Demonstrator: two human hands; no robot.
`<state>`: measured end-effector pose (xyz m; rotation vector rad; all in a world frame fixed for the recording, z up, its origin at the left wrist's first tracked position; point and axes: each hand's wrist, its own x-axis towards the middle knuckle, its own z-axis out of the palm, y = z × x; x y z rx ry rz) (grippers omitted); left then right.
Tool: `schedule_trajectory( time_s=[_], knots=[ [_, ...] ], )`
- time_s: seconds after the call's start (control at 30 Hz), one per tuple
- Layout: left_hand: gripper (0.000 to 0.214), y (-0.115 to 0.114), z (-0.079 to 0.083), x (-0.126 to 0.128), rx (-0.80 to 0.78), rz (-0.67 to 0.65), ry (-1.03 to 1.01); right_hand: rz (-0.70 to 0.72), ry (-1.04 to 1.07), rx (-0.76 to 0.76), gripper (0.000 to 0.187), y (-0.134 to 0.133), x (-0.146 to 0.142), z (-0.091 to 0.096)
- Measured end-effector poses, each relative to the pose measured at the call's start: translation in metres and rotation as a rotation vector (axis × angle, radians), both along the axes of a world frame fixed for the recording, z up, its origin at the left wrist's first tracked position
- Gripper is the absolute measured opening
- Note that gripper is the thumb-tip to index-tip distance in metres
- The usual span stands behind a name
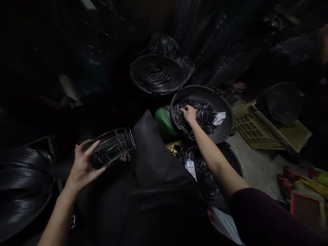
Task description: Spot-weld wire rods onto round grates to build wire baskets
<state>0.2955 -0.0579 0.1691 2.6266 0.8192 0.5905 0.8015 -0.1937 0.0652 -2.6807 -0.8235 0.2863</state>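
Observation:
My left hand grips the near end of a small wire basket frame, fingers curled round its edge, holding it over my dark lap. My right hand reaches forward into a round black tub full of short thin metal wire pieces. Its fingers are bent down onto the pile, pinching at the wires; what they hold, if anything, is hidden. A scrap of white paper lies in the tub to the right of the hand.
Another black tub with coiled wire rings stands farther back. A green container sits left of the tub. A third tub lies under my right arm. A yellow plastic crate is on the floor at right. Dark wire coils fill the left.

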Motion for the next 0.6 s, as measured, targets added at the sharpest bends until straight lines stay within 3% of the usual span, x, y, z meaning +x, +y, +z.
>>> schedule_trajectory(
  time_s=[0.23,0.37,0.47,0.53,0.6],
  knots=[
    [0.099,-0.012,-0.031,-0.001,-0.065,0.047,0.084,0.022,-0.015,-0.021,0.031,0.022,0.003,-0.001],
    [0.106,-0.019,-0.034,0.006,-0.054,0.142,0.065,0.048,0.041,-0.044,0.022,0.038,-0.007,-0.002],
    [0.108,-0.025,-0.030,0.010,-0.083,0.160,0.084,0.060,0.065,-0.013,0.027,0.035,-0.007,0.006],
    [0.108,-0.024,-0.026,0.009,-0.146,0.147,0.072,0.078,0.056,0.085,0.031,0.027,-0.002,0.013],
    [0.109,-0.019,-0.022,0.004,-0.188,0.142,0.023,0.137,0.042,0.478,0.026,0.015,-0.008,0.023]
  ],
)
